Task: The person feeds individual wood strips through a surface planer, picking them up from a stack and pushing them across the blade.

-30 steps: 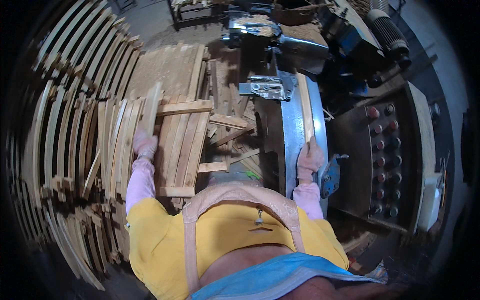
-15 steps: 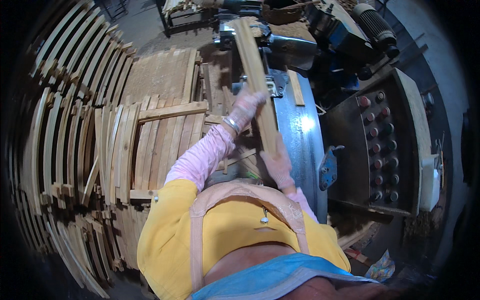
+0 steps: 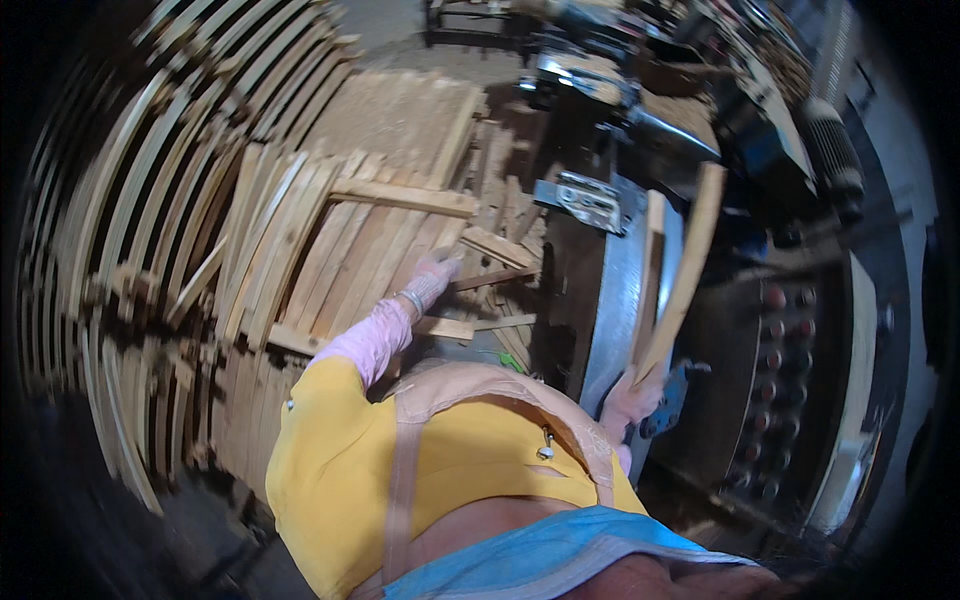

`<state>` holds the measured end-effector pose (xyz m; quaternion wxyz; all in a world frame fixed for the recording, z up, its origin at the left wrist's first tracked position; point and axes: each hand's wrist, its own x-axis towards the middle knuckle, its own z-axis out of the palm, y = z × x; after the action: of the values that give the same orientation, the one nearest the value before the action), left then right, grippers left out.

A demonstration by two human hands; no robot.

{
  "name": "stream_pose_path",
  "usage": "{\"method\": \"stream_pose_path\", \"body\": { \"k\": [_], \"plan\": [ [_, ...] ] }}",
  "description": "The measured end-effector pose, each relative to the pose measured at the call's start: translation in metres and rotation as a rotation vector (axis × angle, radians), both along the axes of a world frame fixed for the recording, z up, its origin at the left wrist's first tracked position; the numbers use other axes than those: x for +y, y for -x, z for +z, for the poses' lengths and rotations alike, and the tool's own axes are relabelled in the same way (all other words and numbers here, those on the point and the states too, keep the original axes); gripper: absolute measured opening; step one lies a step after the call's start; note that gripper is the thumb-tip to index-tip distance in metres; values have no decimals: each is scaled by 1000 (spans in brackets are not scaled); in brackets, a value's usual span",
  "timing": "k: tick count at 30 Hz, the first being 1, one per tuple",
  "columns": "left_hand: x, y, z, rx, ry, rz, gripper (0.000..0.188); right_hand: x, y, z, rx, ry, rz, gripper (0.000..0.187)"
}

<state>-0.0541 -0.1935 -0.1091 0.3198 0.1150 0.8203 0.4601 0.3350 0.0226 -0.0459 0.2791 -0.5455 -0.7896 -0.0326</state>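
Observation:
My right hand (image 3: 632,396), gloved, grips the near end of a long wooden slat (image 3: 690,270). The slat rises at a slant over the right edge of the metal machine table (image 3: 618,300), its far end pointing away from me. Another wooden slat (image 3: 650,255) lies on that table, left of the held one. My left hand (image 3: 435,278), gloved with a bangle at the wrist, reaches out to the right edge of a stack of wooden boards (image 3: 350,255). Its fingers look extended and are slightly blurred; whether they touch a board is unclear.
A metal guide block (image 3: 590,203) sits at the table's far left edge. To the right stands a control panel (image 3: 785,390) with rows of buttons, near a blue metal bracket (image 3: 668,400). Tall racks of slats (image 3: 130,220) fill the left. Loose offcuts (image 3: 500,250) lie between stack and machine.
My left hand has let go of the slat and moved left to the stack. My right hand has swung the slat rightward, off the guide. The view has shifted.

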Motion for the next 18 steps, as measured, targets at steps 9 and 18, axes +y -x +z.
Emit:
{"method": "stream_pose_path", "body": {
  "k": [9, 18],
  "plan": [
    [-114, 150, 53, 647, 410, 363, 81, 113, 106, -10, 86, 81, 209, 58],
    [-342, 278, 39, 550, 865, 621, 81, -54, -93, -17, -430, 603, -163, 70]
  ]
}}
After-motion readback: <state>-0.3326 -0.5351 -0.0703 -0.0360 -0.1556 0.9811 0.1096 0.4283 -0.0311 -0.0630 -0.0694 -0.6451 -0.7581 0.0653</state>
